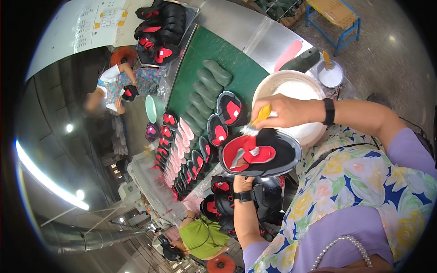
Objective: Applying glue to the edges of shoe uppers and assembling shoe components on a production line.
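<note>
My left hand (244, 183) holds a black shoe upper (283, 148) with a red lining from underneath, its rim turned upward. Most of that hand's fingers are hidden by the upper. My right hand (291, 111) is closed round the yellow handle of a brush (261, 114). White bristles touch or hover just over the upper's far rim; I cannot tell which. Behind my right hand stands a big pale bucket (263, 86) of white liquid.
A green conveyor belt (241, 59) carries black-and-red uppers (229, 109), dark green shoe lasts (217, 73) and pink insole-shaped pieces (177, 148). A small pot (331, 78) holds another brush. More uppers (211, 207) sit below my left wrist. Co-workers (202, 236) work across the belt.
</note>
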A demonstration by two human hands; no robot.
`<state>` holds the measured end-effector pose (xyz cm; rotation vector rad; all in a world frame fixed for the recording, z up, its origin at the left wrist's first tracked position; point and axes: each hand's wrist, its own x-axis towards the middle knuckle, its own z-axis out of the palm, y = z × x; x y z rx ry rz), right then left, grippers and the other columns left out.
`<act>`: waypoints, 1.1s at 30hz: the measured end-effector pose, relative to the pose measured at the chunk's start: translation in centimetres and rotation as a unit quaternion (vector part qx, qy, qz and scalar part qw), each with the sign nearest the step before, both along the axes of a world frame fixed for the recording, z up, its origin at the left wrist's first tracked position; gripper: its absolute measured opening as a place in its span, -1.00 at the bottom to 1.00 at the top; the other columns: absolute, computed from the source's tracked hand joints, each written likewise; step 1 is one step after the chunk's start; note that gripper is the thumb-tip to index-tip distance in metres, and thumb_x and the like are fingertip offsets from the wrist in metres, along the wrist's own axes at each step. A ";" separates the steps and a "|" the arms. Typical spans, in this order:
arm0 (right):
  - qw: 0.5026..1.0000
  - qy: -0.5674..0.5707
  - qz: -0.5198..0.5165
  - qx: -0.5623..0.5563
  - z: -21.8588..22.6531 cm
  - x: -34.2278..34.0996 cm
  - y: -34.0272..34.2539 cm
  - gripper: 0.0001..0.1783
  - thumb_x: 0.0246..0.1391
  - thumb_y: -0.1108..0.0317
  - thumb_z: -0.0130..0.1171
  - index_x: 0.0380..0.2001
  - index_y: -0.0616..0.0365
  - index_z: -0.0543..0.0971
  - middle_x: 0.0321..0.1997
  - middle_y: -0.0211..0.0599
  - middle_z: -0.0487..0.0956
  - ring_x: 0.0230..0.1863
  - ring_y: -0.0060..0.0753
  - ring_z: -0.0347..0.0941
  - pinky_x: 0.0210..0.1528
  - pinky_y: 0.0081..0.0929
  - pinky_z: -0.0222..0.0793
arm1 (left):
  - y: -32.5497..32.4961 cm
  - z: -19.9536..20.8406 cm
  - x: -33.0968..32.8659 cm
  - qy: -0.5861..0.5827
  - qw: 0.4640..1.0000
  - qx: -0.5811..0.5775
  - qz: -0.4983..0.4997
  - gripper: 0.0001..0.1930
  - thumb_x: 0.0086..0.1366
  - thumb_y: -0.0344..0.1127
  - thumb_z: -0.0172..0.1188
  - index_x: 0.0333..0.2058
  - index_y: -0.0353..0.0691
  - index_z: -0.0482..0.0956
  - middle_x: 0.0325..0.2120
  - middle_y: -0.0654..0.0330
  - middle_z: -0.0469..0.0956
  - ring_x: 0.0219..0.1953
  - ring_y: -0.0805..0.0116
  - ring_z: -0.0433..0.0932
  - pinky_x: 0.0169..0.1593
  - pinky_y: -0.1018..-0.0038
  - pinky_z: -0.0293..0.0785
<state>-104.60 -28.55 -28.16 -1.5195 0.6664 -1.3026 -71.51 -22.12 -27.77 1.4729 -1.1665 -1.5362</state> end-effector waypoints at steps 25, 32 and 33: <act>0.989 0.112 0.070 -0.072 -1.2 -0.9 -2.9 -0.79 0.13 0.31 0.24 -0.27 0.17 0.47 -0.36 -0.15 0.60 -0.29 -0.05 0.56 -0.23 -0.20 0.42 | -1.3 0.4 -7.9 -0.078 0.990 0.108 -0.049 -0.51 0.31 -0.40 0.26 0.20 -0.24 0.39 -0.09 0.23 0.56 -0.08 0.42 0.57 -0.02 0.48 0.57; 0.974 0.186 0.117 -0.060 -1.7 -2.8 -3.0 -0.73 0.10 0.25 0.24 -0.26 0.18 0.46 -0.39 -0.06 0.57 -0.29 0.06 0.55 -0.23 -0.13 0.38 | -1.4 -1.0 -5.2 0.273 0.913 0.246 0.174 -0.50 0.36 -0.38 0.21 0.25 -0.11 0.36 0.11 0.17 0.50 0.07 0.27 0.53 0.10 0.26 0.53; 0.973 0.185 0.122 -0.062 -1.4 -3.2 -2.6 -0.73 0.10 0.25 0.24 -0.26 0.18 0.46 -0.39 -0.06 0.57 -0.29 0.06 0.55 -0.23 -0.13 0.38 | -0.9 -1.5 -4.2 0.274 0.913 0.244 0.178 -0.50 0.36 -0.38 0.21 0.25 -0.11 0.36 0.11 0.17 0.50 0.07 0.27 0.53 0.10 0.26 0.53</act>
